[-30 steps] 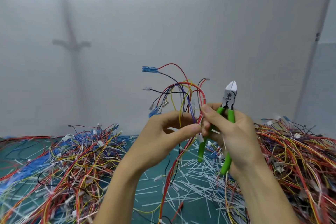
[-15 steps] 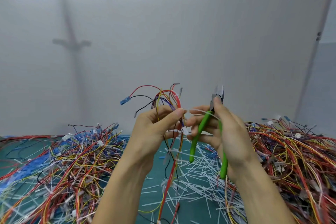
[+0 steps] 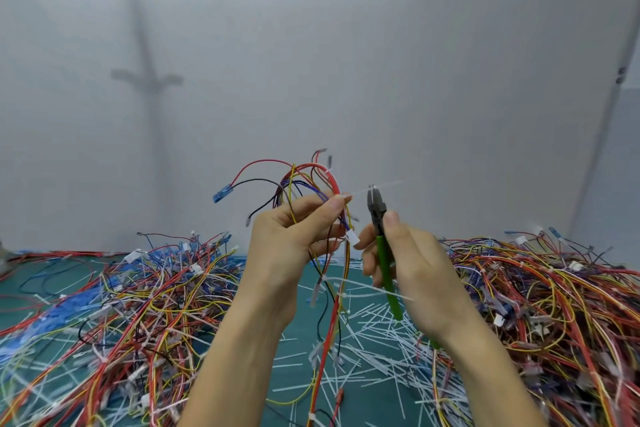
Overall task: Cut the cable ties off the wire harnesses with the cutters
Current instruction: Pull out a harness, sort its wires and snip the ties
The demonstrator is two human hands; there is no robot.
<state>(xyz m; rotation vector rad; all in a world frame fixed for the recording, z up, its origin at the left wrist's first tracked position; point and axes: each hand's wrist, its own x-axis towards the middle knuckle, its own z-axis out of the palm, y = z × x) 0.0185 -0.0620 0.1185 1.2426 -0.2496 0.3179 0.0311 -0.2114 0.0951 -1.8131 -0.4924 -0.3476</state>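
Observation:
My left hand (image 3: 294,239) grips a wire harness (image 3: 304,184) of red, yellow, black and blue wires held up in front of me; its tail hangs down to the mat. A translucent white cable tie (image 3: 377,188) sticks out sideways from the bundle near my left thumb. My right hand (image 3: 412,263) holds green-handled cutters (image 3: 381,236), jaws pointing up, and the jaw tips sit on that tie's strip. Another tie (image 3: 332,291) wraps the hanging wires lower down.
A heap of harnesses (image 3: 138,305) lies on the green mat (image 3: 298,343) at left, a larger heap (image 3: 540,305) at right. Many cut white tie strips (image 3: 363,350) litter the mat between them. A pale wall stands close behind.
The cutters have tilted upright and their jaws have reached the tie sticking out of the bundle. My left hand turned the harness slightly, raising the wire ends.

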